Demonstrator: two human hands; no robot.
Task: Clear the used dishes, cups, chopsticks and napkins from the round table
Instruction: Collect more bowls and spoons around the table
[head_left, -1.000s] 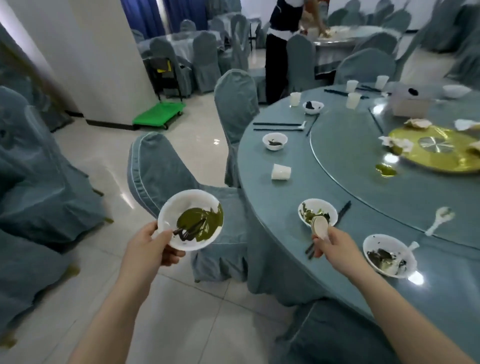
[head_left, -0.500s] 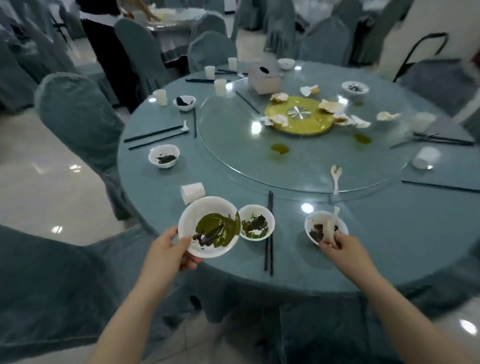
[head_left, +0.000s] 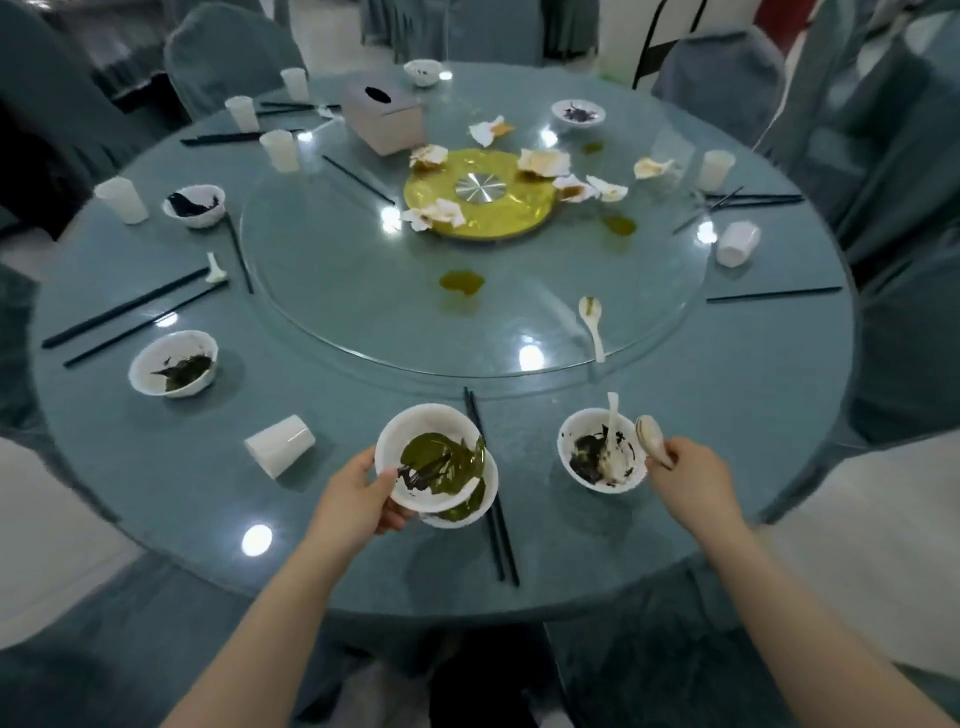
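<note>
My left hand (head_left: 358, 501) grips a white bowl (head_left: 415, 441) smeared with green leaves, tilted over a second dirty bowl (head_left: 475, 506) on the table's near edge. My right hand (head_left: 691, 480) pinches a white spoon (head_left: 652, 441) just right of a third bowl (head_left: 587, 441), which has a spoon standing in it. Black chopsticks (head_left: 498, 535) lie between the bowls. A tipped white cup (head_left: 280, 444) lies to the left. Another spoon (head_left: 592, 322) rests on the glass turntable (head_left: 363, 312). Crumpled napkins (head_left: 434, 213) ring the yellow centre disc (head_left: 519, 210).
The round blue table (head_left: 182, 493) also carries more dirty bowls (head_left: 174, 364), upright cups (head_left: 122, 200), chopstick pairs (head_left: 130, 317) and a tissue box (head_left: 384, 119). A tipped cup (head_left: 737, 244) lies at the right. Covered chairs (head_left: 234, 52) surround the table.
The view has swung onto the table. My left hand brought the leaf-smeared bowl in over the near bowl. My right hand moved the spoon to the right of the right-hand bowl.
</note>
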